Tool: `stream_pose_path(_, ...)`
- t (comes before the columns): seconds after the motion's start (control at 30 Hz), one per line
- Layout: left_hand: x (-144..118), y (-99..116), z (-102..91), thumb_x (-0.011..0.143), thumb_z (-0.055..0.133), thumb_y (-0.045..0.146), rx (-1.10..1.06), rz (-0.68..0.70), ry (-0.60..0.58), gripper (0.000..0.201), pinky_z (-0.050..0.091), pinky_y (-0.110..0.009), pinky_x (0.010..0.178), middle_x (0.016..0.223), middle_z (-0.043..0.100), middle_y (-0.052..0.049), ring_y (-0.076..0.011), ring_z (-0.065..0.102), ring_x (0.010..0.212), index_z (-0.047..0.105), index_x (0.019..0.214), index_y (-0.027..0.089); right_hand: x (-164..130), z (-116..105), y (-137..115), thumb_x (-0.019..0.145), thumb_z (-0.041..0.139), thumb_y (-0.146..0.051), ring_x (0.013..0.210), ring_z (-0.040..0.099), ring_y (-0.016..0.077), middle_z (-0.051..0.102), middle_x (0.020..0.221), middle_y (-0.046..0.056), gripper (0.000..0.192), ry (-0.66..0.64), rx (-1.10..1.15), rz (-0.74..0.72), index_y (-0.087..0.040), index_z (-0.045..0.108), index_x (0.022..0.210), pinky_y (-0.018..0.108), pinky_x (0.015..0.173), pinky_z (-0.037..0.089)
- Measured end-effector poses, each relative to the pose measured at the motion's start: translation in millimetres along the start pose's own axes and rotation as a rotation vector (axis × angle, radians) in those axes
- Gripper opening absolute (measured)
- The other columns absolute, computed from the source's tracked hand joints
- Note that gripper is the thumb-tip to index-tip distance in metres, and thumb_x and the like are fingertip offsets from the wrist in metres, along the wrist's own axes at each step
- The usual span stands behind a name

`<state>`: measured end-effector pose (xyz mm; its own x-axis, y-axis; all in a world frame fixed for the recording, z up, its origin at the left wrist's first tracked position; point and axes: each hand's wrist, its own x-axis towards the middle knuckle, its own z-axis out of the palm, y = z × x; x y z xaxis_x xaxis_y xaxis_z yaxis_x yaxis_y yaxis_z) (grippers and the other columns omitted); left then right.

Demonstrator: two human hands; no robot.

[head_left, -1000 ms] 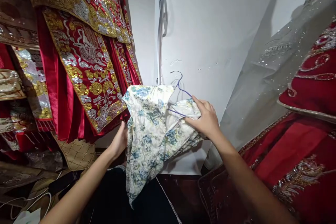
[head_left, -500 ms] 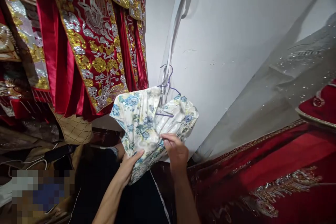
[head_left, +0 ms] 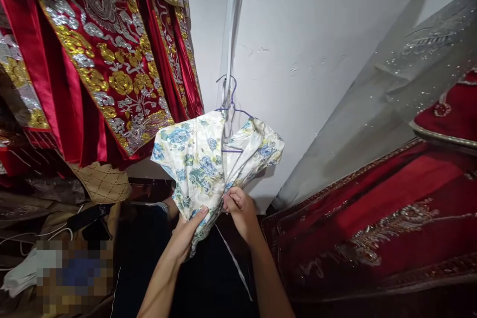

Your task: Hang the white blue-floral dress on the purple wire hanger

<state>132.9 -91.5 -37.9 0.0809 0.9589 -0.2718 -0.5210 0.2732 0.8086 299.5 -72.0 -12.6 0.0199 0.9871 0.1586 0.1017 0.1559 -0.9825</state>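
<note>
Far left: red satin robes with gold and silver embroidery [head_left: 108, 59] hanging. Centre: white blue-floral fabric garment [head_left: 201, 159] on thin purple wire hanger [head_left: 233, 107], against the white wall [head_left: 316, 49]. Left hand [head_left: 186, 233] grips its bunched lower end, thumb on cloth. Right hand [head_left: 240, 211] pinches same bunch, fingers clenched. Right: red beaded dress [head_left: 391, 218].

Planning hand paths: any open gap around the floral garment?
Open: bare white wall right of floral garment, up to the sheer sequinned fabric. Crowded: red embroidered robes close on its left; both hands, left, right, bunch its hem.
</note>
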Motion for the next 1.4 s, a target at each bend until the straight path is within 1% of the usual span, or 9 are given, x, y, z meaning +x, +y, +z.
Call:
stream_pose_path(0.17, -2, 2, 2.5, 0.082, 0.078, 0.032, 0.015, 0.058, -0.042, 0.073, 0.039, -0.041, 0.117, 0.145, 0.056, -0.01, -0.0287, 0.051, 0.136, 0.046, 0.148, 0.025, -2, 8, 10, 0.087, 0.069, -0.042, 0.061, 0.048, 0.0128, 0.049, 0.065, -0.006, 0.028, 0.024, 0.062, -0.074, -0.023, 0.049, 0.086, 0.025, 0.059, 0.037)
stream_pose_path(0.33, -1, 0, -3.1, 0.085, 0.076, 0.032, 0.022, 0.066, -0.052, 0.075, 0.039, -0.043, 0.117, 0.147, 0.055, -0.009, -0.0277, 0.051, 0.135, 0.04, 0.15, 0.028, 1, 14, 12, 0.087, 0.067, -0.047, 0.063, 0.057, 0.0157, 0.058, 0.065, -0.002, 0.03, 0.036, 0.139, -0.014, -0.023, 0.049, 0.083, 0.026, 0.061, 0.044)
stream_pose_path(0.57, -6, 6, 7.5, 0.081, 0.079, 0.029, 0.004, 0.033, 0.035, 0.07, 0.041, -0.043, 0.115, 0.144, 0.057, -0.01, -0.0303, 0.052, 0.134, 0.048, 0.144, 0.024, -5, -7, 4, 0.088, 0.064, -0.045, 0.056, 0.054, 0.0158, 0.063, 0.062, 0.0, 0.029, 0.06, 0.048, 0.008, -0.023, 0.049, 0.076, 0.027, 0.057, 0.043)
stream_pose_path(0.73, -4, 6, -3.9, 0.08, 0.08, 0.033, 0.05, -0.011, 0.093, 0.074, 0.041, -0.046, 0.116, 0.146, 0.055, -0.009, -0.0315, 0.049, 0.137, 0.046, 0.145, 0.026, -5, -19, 3, 0.09, 0.062, -0.044, 0.057, 0.052, 0.0156, 0.064, 0.063, 0.001, 0.029, 0.052, -0.072, 0.003, -0.021, 0.053, 0.073, 0.027, 0.058, 0.039)
stream_pose_path(0.9, -5, 3, -9.9, 0.082, 0.078, 0.035, 0.048, -0.016, 0.054, 0.077, 0.039, -0.044, 0.118, 0.151, 0.05, -0.006, -0.0288, 0.044, 0.141, 0.04, 0.148, 0.03, -5, -14, -1, 0.093, 0.056, -0.044, 0.058, 0.053, 0.0159, 0.064, 0.065, 0.001, 0.032, -0.027, -0.113, -0.01, -0.021, 0.055, 0.072, 0.028, 0.058, 0.038)
stream_pose_path(1.07, -10, 1, 1.9, 0.081, 0.079, 0.032, 0.009, -0.016, 0.0, 0.071, 0.04, -0.043, 0.117, 0.145, 0.056, -0.009, -0.0313, 0.05, 0.136, 0.048, 0.145, 0.024, -4, -10, 1, 0.09, 0.061, -0.045, 0.069, 0.061, 0.0195, 0.066, 0.071, 0.0, 0.023, 0.015, -0.062, 0.007, -0.024, 0.054, 0.094, 0.029, 0.063, 0.044)
stream_pose_path(1.17, -12, 3, 6.3, 0.081, 0.079, 0.031, 0.031, -0.025, -0.021, 0.07, 0.038, -0.042, 0.118, 0.143, 0.058, -0.009, -0.0307, 0.05, 0.136, 0.05, 0.143, 0.024, -3, -11, 2, 0.092, 0.058, -0.043, 0.065, 0.058, 0.0177, 0.065, 0.069, 0.0, 0.021, 0.019, -0.091, -0.006, -0.022, 0.055, 0.086, 0.029, 0.062, 0.043)
stream_pose_path(1.3, -8, 9, -4.1, 0.079, 0.08, 0.034, 0.096, 0.056, 0.073, 0.065, 0.039, -0.043, 0.116, 0.142, 0.059, -0.009, -0.0305, 0.051, 0.136, 0.054, 0.137, 0.025, -5, -13, 1, 0.093, 0.053, -0.037, 0.059, 0.055, 0.0157, 0.063, 0.062, 0.0, 0.026, -0.022, -0.091, -0.023, -0.022, 0.052, 0.071, 0.027, 0.06, 0.042)
stream_pose_path(1.4, -1, 12, -15.8, 0.076, 0.08, 0.037, 0.285, 0.237, 0.278, 0.063, 0.04, -0.043, 0.114, 0.138, 0.059, -0.013, -0.0324, 0.051, 0.134, 0.056, 0.131, 0.019, -7, -13, -4, 0.092, 0.052, -0.034, 0.054, 0.055, 0.0148, 0.065, 0.059, 0.0, 0.026, -0.098, -0.054, -0.02, -0.021, 0.058, 0.07, 0.026, 0.056, 0.042)
